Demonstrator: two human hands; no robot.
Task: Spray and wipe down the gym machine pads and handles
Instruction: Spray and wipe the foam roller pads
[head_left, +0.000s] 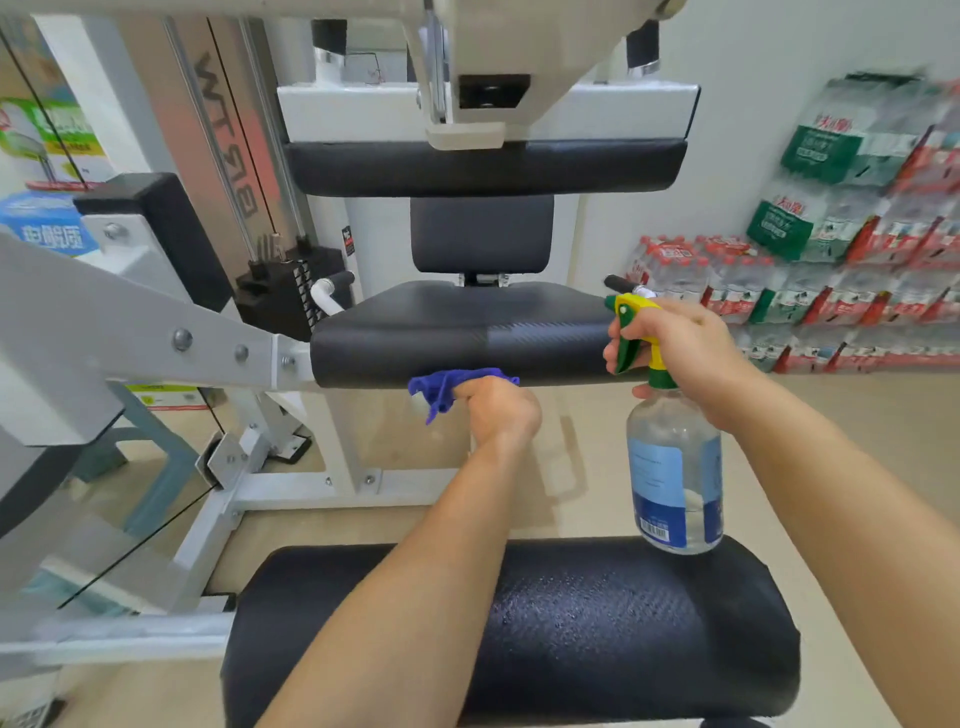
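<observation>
Left hand: the left hand (498, 410) is closed in a fist round a blue cloth (447, 387), just below the front edge of the seat pad (467, 332). Whether the cloth touches the pad I cannot tell.
Right hand: the right hand (680, 353) grips the neck of the spray bottle (675, 467), with fingers curled over the green trigger (626, 353). The nozzle points left, level with the seat pad's right front corner.
Spray bottle: clear, with a blue label and a yellow-and-green head. It hangs upright from the hand, and its base shows in front of the far right part of the near pad (571, 623) (the liquid level is hard to read).
Seat pad: black, in the middle of the machine. A small back pad (481, 234) stands upright behind it, and a long upper pad (483, 166) runs across above.
Near pad: black, closest to the camera and under both forearms, its top speckled with fine droplets.
Handles: one on each side of the seat. The left handle (332, 291) has a white bend, and the right handle (621, 284) sits just behind the nozzle.
Weight stack: the black weight stack (285, 301) stands left of the seat, behind the white frame (156, 332).
Background: wrapped packs of water bottles (857, 260) are stacked along the right wall.
</observation>
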